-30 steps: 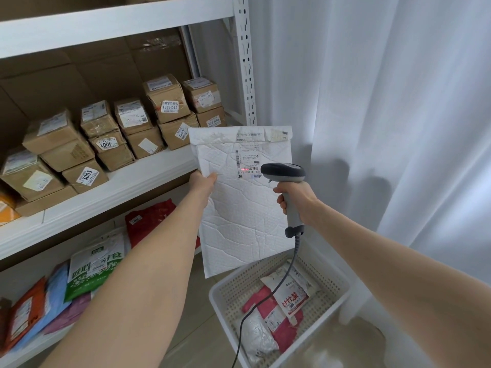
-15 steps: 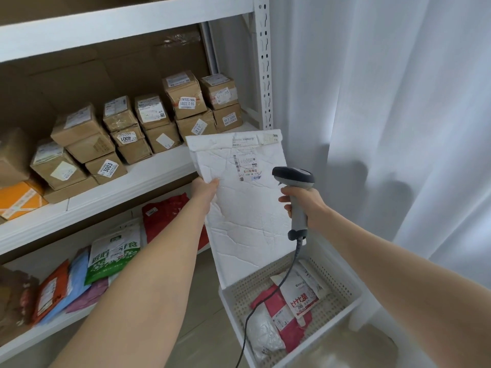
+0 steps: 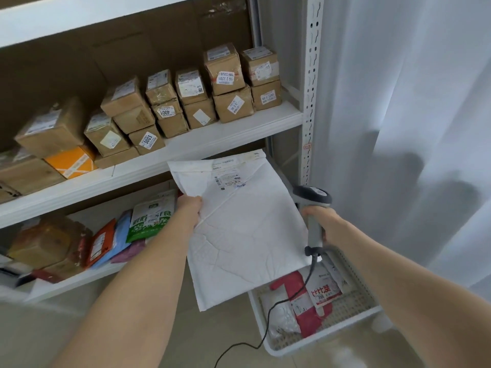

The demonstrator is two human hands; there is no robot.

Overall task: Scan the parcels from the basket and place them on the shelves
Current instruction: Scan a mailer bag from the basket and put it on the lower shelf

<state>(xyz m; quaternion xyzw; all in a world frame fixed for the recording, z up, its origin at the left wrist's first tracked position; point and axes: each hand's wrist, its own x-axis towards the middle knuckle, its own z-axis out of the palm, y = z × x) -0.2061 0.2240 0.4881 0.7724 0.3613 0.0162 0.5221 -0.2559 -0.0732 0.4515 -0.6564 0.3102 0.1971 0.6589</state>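
Before the lower shelf bay, white padded mailer point(image 3: 244, 229): held in the air, tilted, printed label on its upper part facing the camera.
Mailer edges: the top edge lies across the front lip of the white middle shelf board point(image 3: 212, 144) in view; the right edge is just beside the scanner; the lower corner hangs over the basket's near-left corner.
Left hand point(image 3: 190, 208): grasps the mailer by its left edge, below the top corner.
Right hand point(image 3: 328, 224): clenched round the handle of the grey handheld barcode scanner point(image 3: 312, 195), head up, beside the mailer.
Black cable point(image 3: 265, 328): drops from the handle, crosses the basket and trails onto the floor.
White perforated plastic basket point(image 3: 353, 305): on the floor at lower right, holding a red poly bag point(image 3: 310, 317), a white pouch with red print point(image 3: 322, 290) and a grey bag point(image 3: 281, 317).
Middle shelf: brown cardboard boxes point(image 3: 228, 70) stacked in rows towards the back, a bare strip of board before them.
Lower shelf: a green-and-white packet point(image 3: 151, 216) and other soft packets lean together on the left; the bay to their right is hidden by the mailer.
Perforated white steel post point(image 3: 309, 88): marks the rack's right edge.
White curtain point(image 3: 411, 128): hangs right of the post.
Beige floor point(image 3: 212, 328): open left of the basket.
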